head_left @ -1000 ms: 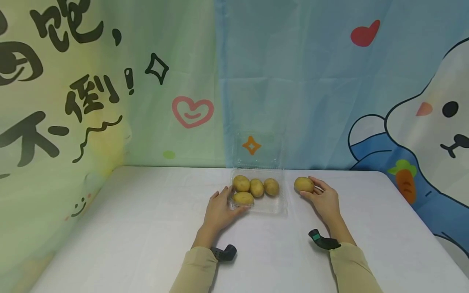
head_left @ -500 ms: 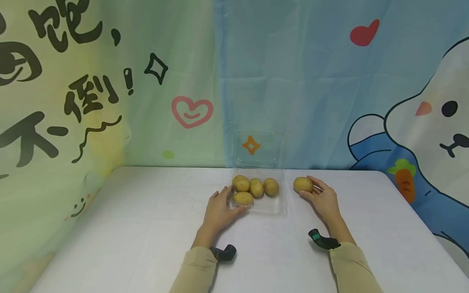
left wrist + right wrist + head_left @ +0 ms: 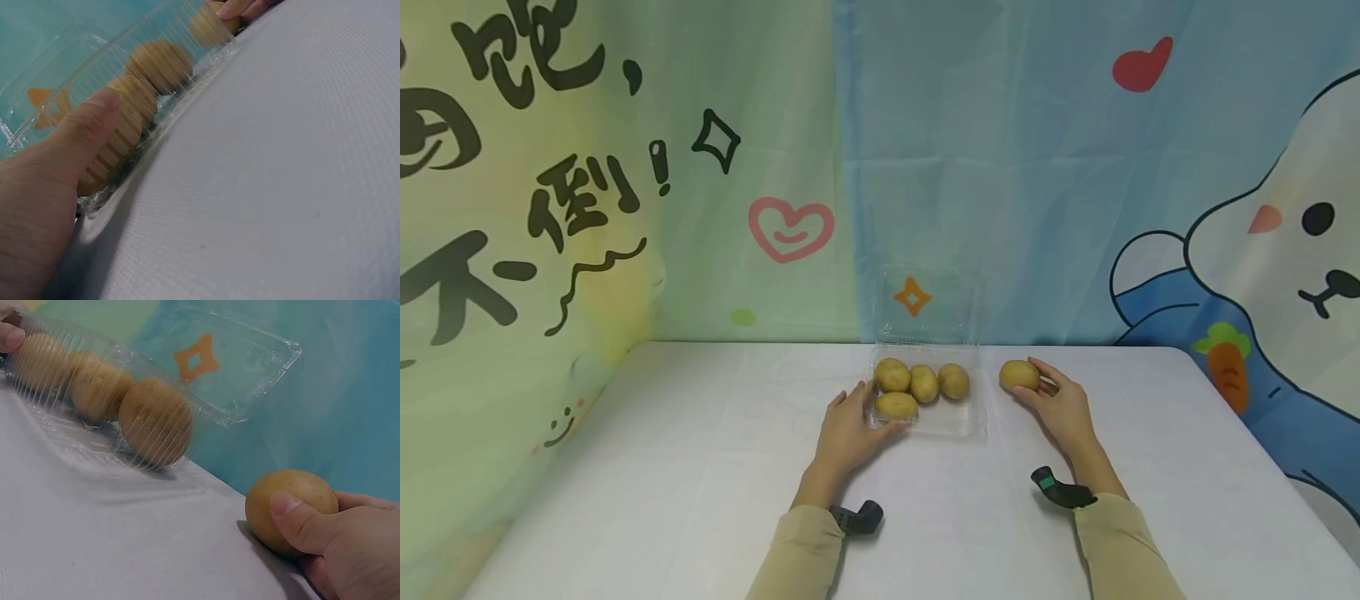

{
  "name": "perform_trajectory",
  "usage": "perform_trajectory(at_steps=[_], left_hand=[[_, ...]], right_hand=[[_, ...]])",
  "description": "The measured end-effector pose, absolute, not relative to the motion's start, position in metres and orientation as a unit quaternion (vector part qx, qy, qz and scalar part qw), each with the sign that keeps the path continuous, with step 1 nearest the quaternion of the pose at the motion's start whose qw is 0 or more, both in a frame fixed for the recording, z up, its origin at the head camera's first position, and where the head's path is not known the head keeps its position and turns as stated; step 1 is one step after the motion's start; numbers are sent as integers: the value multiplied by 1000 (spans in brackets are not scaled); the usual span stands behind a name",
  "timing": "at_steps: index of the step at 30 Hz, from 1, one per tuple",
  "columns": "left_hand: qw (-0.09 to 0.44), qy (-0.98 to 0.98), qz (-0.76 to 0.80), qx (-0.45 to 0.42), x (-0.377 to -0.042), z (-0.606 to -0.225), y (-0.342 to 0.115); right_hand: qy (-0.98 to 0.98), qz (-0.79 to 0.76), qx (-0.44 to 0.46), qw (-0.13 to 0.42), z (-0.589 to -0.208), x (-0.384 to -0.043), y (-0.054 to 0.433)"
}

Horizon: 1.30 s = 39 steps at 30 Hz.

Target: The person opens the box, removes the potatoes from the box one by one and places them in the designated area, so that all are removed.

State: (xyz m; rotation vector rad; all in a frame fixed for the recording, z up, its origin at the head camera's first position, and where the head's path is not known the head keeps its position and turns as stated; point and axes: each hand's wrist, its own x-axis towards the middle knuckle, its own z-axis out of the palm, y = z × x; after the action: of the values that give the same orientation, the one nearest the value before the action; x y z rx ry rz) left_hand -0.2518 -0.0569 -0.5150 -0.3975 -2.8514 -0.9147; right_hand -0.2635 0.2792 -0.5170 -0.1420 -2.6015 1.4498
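Note:
A clear plastic box stands on the white table with its hinged lid raised at the back. Several potatoes lie in it, mostly toward the left, and the front right part of its floor is bare. My left hand grips the box at its front left corner; the thumb presses on the ribbed front wall, while the other fingers are hidden in the left wrist view. To the right of the box, my right hand holds one more potato between thumb and fingers, close over the table.
The white tabletop extends around both arms. Its back edge meets a printed cloth backdrop, right behind the box lid. Each wrist carries a dark camera mount near the beige sleeve.
The whole head view has shifted slightly. Both hands, the box and the held potato keep practically the same places.

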Motion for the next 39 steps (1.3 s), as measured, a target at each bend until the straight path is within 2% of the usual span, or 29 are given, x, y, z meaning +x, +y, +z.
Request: perform_trajectory(at_steps=[13,39], left_hand=[[61,-942,-303,-131,-252,-515,-57],[58,-940,-308,-132,-253,-516,-57]], right_hand=[[-872,484,-40,64,-516,-263,281],[-859,508,-8,66,-515,-264,285]])
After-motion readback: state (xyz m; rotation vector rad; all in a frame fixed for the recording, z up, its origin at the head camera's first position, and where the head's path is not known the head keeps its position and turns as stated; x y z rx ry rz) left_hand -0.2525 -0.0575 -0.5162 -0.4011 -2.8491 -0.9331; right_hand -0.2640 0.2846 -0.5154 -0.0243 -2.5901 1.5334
